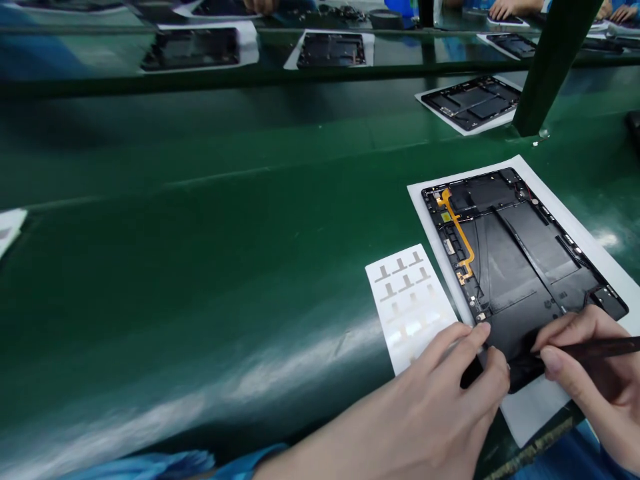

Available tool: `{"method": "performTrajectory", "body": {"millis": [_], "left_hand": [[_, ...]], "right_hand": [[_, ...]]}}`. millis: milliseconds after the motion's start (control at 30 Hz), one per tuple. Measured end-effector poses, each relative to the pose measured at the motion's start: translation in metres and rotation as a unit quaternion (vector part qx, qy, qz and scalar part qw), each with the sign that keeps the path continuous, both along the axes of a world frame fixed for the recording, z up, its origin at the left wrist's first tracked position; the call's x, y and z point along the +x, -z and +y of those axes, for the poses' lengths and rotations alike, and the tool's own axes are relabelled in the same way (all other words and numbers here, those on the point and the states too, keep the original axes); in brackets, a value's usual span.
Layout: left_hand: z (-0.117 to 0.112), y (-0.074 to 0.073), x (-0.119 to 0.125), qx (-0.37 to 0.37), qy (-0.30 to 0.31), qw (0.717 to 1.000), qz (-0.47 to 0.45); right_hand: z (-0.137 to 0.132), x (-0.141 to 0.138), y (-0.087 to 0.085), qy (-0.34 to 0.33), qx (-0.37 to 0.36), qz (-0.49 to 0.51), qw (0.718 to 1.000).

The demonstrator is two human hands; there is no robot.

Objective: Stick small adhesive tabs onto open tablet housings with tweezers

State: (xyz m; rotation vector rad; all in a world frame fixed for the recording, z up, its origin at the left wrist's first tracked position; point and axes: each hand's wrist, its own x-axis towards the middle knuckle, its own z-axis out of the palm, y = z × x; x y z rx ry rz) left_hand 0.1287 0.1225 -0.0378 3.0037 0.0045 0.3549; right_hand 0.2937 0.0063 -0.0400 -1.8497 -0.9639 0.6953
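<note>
An open black tablet housing [515, 267] lies on a white paper sheet [595, 267], with an orange flex cable [463, 233] running along its left side. My left hand [440, 380] grips the housing's lower left edge between thumb and fingers. My right hand [595, 380] holds a slim black pen-shaped tool [595, 350], its tip hidden near the housing's lower edge. Just left of the housing lies a white sticker sheet [410, 307] with rows of small grey T-shaped pieces.
A green belt [200, 267] runs across the view. A dark green post [553, 67] stands beyond the housing. Another housing on white paper [470, 103] lies further along, with more [330, 50] in the far row. A co-worker's hands [505, 8] show at the top.
</note>
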Motion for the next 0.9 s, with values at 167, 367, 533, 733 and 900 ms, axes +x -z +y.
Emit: {"method": "performTrajectory", "body": {"millis": [167, 367, 533, 733, 900], "left_hand": [[0.001, -0.001, -0.001, -0.003, 0.012, 1.0, 0.001], [0.001, 0.001, 0.0, -0.01, 0.017, 1.0, 0.001], [0.003, 0.0, 0.0, -0.02, 0.02, 0.999, -0.016], [0.008, -0.004, 0.004, -0.126, 0.03, 0.991, -0.018], [0.068, 0.004, 0.035, -0.221, -0.089, 0.969, 0.061]], "right_hand": [[0.001, -0.008, 0.002, -0.023, -0.004, 0.015, 1.0], [0.002, 0.011, 0.003, -0.092, 0.011, -0.07, 0.993], [-0.002, 0.033, 0.005, -0.107, 0.024, -0.137, 0.985], [0.0, 0.026, 0.009, 0.009, 0.059, -0.105, 0.993], [0.002, 0.021, 0.014, 0.059, 0.091, -0.014, 0.994]]}}
